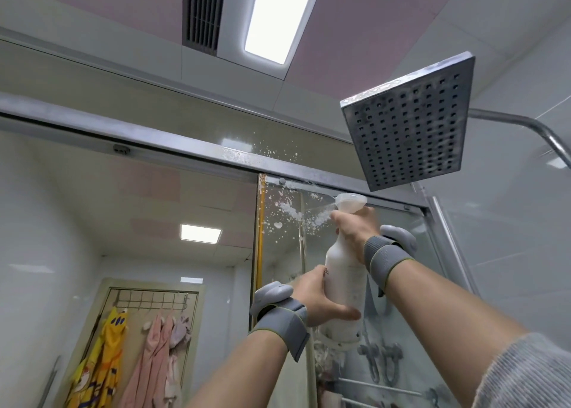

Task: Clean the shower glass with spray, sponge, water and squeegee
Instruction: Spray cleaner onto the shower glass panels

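Note:
A white spray bottle (341,281) is held up high in front of the shower glass (284,253). My right hand (355,234) grips its neck at the trigger, just under the pale nozzle. My left hand (321,299) wraps round the lower body of the bottle. A mist leaves the nozzle to the left, and white foam (290,211) spatters the top of the glass pane and the metal top rail (185,148). Both wrists wear grey bands with small devices.
A square metal shower head (408,123) hangs close above the bottle on a chrome arm. White tiled wall is on the right. The glass reflects shower taps (383,358). Beyond the opening at left, towels and a yellow garment (105,361) hang on a door rack.

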Demonstrator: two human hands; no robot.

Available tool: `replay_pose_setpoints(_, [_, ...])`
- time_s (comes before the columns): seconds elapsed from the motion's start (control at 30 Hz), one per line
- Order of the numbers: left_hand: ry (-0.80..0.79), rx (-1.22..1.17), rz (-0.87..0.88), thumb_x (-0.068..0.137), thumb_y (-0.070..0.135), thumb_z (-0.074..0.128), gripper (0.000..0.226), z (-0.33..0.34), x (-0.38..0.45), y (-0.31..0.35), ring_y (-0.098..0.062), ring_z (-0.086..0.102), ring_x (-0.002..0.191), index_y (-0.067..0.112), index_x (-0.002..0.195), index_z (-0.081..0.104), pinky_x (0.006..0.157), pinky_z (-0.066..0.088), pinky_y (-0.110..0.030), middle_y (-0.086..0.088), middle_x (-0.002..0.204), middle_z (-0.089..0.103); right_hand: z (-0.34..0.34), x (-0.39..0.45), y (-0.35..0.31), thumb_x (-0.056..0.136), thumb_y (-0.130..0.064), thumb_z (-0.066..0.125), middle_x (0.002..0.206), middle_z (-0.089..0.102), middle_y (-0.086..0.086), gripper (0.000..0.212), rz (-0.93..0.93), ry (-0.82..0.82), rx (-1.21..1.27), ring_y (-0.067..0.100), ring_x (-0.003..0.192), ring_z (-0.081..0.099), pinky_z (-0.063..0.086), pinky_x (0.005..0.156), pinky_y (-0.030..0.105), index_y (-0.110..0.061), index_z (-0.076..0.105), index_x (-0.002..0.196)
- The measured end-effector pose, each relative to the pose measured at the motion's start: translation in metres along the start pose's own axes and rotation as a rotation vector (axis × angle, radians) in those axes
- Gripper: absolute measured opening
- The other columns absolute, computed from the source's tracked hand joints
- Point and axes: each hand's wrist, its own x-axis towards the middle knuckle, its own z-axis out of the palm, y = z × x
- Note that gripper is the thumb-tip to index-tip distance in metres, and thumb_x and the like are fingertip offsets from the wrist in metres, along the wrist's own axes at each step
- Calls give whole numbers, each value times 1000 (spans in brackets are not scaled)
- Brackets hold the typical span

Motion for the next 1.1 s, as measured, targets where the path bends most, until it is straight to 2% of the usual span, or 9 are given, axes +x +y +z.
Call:
replay_pose_setpoints(0.13, [29, -8, -14, 60, 46, 86, 71, 15, 1, 6, -17, 61, 101, 19, 116, 52, 89, 53, -36, 2, 111, 63, -13, 6, 10, 70, -18, 71, 76, 69, 11, 11, 17, -90, 17, 28, 73, 65, 56, 77, 46, -11, 65, 65])
replay_pose_setpoints(0.2, [-2, -20, -30, 58, 48, 86, 71, 29, 2, 11, -15, 62, 99, 20, 115, 53, 86, 54, -33, 4, 110, 64, -24, 8, 19, 71, -20, 72, 79, 71, 12, 12, 33, -97, -36, 29, 76, 67, 55, 78, 46, -11, 65, 65])
replay_pose_setpoints(0.33, [-95, -8, -46, 49, 58, 84, 79, 44, 0, 25, -14, 64, 98, 23, 113, 55, 88, 54, -33, 6, 107, 66, -41, 5, 30, 70, -21, 70, 70, 67, 11, 16, 49, 4, -72, 27, 67, 65, 56, 70, 40, -5, 67, 71])
replay_pose_setpoints(0.43, [-162, 66, -69, 62, 48, 86, 72, 41, -1, 30, -15, 63, 93, 22, 120, 52, 82, 53, -29, 3, 106, 66, -55, 0, 35, 70, -21, 69, 65, 62, 5, 13, 54, 46, -92, 22, 61, 59, 48, 59, 30, -8, 67, 71])
replay_pose_setpoints(0.5, [-171, 102, -98, 67, 46, 83, 71, 37, -2, 30, -18, 64, 93, 20, 124, 51, 77, 52, -28, 1, 109, 66, -65, -2, 38, 68, -21, 68, 62, 63, 7, 15, 72, 24, -104, 23, 55, 60, 53, 57, 33, -6, 68, 68])
replay_pose_setpoints(0.57, [-145, 131, -110, 73, 45, 79, 63, 34, -4, 29, -20, 64, 99, 18, 124, 54, 82, 54, -29, -1, 113, 66, -74, -4, 41, 70, -14, 67, 61, 62, 9, 12, 86, -22, -85, 23, 48, 57, 53, 51, 33, -2, 68, 68])
replay_pose_setpoints(0.8, [-114, 236, -142, 81, 42, 72, 41, 31, -18, 23, -19, 64, 101, 15, 111, 67, 91, 53, -32, -4, 111, 68, -104, 3, 38, 52, -22, 58, 57, 59, 9, 14, 64, 7, -87, 27, 53, 58, 57, 64, 46, -9, 61, 56])
replay_pose_setpoints(0.9, [-117, 252, -148, 83, 41, 71, 36, 30, -21, 22, -18, 65, 99, 15, 107, 69, 89, 54, -31, -4, 109, 70, -110, 5, 34, 56, -12, 61, 60, 64, 9, 6, 57, -46, -50, 27, 56, 60, 58, 67, 55, -8, 65, 56])
replay_pose_setpoints(1.1, [-152, 264, -145, 85, 37, 70, 32, 38, -28, 26, -18, 67, 96, 14, 106, 71, 88, 55, -30, -4, 106, 71, -135, -1, 40, 59, -19, 60, 58, 61, 11, 13, 85, 60, -95, 29, 56, 59, 58, 67, 53, -6, 63, 62])
